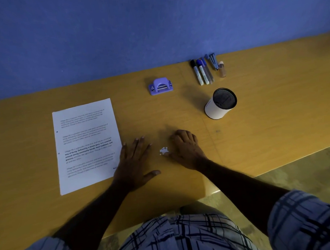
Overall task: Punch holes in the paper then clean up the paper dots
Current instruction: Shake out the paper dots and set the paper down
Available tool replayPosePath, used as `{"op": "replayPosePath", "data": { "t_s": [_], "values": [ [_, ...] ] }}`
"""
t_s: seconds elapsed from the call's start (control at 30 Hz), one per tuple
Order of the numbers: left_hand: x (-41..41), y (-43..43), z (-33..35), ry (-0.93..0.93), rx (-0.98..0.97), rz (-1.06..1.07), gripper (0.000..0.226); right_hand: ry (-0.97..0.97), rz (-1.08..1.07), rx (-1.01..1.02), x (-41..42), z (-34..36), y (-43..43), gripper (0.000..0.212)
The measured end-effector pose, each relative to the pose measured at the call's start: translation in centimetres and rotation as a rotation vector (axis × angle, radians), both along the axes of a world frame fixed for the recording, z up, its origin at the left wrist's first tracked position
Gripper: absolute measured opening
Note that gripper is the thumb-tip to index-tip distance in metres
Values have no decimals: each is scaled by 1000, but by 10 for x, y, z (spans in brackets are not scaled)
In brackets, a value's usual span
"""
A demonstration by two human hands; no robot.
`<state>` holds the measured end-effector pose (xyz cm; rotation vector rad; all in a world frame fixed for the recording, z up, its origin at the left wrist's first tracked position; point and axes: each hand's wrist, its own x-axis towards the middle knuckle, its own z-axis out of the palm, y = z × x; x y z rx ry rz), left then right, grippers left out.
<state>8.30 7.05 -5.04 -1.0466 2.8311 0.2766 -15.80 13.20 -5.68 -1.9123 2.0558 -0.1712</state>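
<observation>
The right hand (pixel 186 148) is curling knuckles-up on the yellow-brown wooden table (pixel 263 94), its thumb side just touching the small heap of white paper dots (pixel 163 151); it is gripping nothing I can make out, though its fingertips are tucked out of sight. The left hand (pixel 132 162) is lying flat and spread, holding nothing, its outer edge overlapping the near corner of the white printed paper sheet (pixel 85 145), which is already showing two punched holes along its left margin. The dots are sitting between the hands, so I'd be sweeping gently, one cupped palm toward the other, keeping the heap tight. Farther off are the purple plastic hole punch (pixel 160 86) and a white cylindrical pot with black mesh lining (pixel 220 104). The dim light is blurring the dot count and the sheet's print.
</observation>
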Motion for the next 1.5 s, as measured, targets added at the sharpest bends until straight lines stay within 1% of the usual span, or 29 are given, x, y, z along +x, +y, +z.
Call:
{"op": "replayPosePath", "data": {
  "t_s": [0.1, 0.2, 0.3, 0.37, 0.47, 0.53, 0.63, 0.7, 0.93, 1.03, 1.1, 1.17, 1.27, 1.4, 1.5],
  "values": [
    [-3, 2, -3, -25, 11, -10, 97, 2, 21, 19, -9, -2, 9, 71],
    [-6, 5, -5, -35, 21, -5, 96, 9, -2, 24, -5, -2, 11, 68],
    [-9, 5, -5, -34, 27, -6, 95, -18, -21, 21, 3, -1, 6, 63],
    [-9, 3, -5, -31, 32, -13, 94, -38, 2, 17, 4, 2, 5, 61],
    [-10, -1, -3, -30, 29, -32, 94, -77, 98, -1, 7, 5, 6, 57],
    [-12, -2, -2, -29, 28, -36, 93, -91, 205, -1, 13, 7, 7, 50],
    [-14, -3, 0, -16, 36, -23, 93, -26, 392, 5, 20, 5, 13, 52],
    [-14, -4, 1, -12, 18, -32, 90, 3, 426, 8, 22, 5, 16, 54],
    [-12, -6, 5, -2, 13, -39, 86, 55, 456, 49, 23, 10, 16, 50],
    [-12, -5, 6, 9, 18, -31, 85, 55, 457, 37, 22, 13, 11, 48],
    [-11, -5, 7, 7, 17, -32, 84, 64, 484, -22, 22, 18, 8, 42],
    [-11, -5, 8, 10, 20, -29, 83, 78, 511, -122, 22, 19, 6, 34],
    [-10, -5, 8, 23, 25, -16, 82, 95, 514, -180, 22, 20, 3, 33],
    [-12, -8, 10, 24, 29, -12, 83, 66, 475, -127, 24, 18, -3, 30],
    [-16, -10, 13, 19, 44, -1, 86, -17, 324, -68, 27, 16, -4, 27]
  ]
}}
